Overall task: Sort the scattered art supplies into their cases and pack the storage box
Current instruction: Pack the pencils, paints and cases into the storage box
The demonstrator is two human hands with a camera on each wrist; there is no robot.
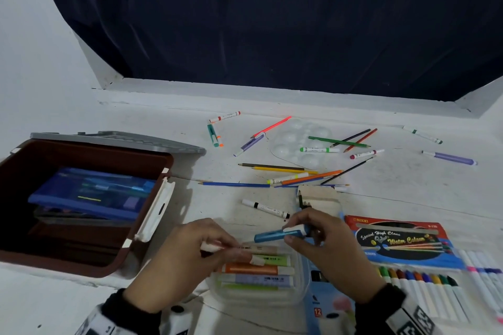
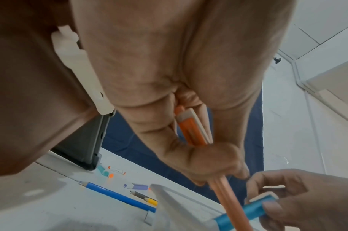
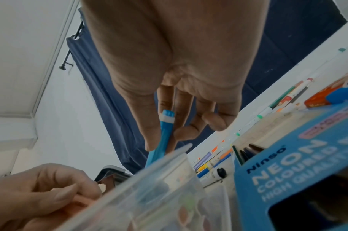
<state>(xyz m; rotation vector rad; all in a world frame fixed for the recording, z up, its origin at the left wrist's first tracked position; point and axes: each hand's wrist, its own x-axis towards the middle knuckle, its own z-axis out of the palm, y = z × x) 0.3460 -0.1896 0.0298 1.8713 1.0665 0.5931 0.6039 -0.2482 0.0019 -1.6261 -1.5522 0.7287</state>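
A clear plastic case (image 1: 299, 299) near the table's front edge holds several highlighters lying side by side. Above it my left hand (image 1: 231, 249) pinches a peach pen (image 1: 258, 247); in the left wrist view that pen (image 2: 231, 200) runs out from the curled fingers (image 2: 208, 164). My right hand (image 1: 292, 234) pinches a blue pen (image 1: 272, 235) between thumb and fingers just right of it, above the case; the right wrist view shows the blue pen (image 3: 165, 134). The open brown storage box (image 1: 114, 266) sits at the left with a blue case (image 1: 95, 193) inside.
Loose pencils, markers and pens lie across the middle of the table around a clear paint palette (image 1: 302, 141). A white marker with a black cap (image 1: 266, 208) lies just beyond my hands. A water colour marker pack (image 1: 402, 242) and a blue neon pencil box (image 3: 287, 164) sit at the right.
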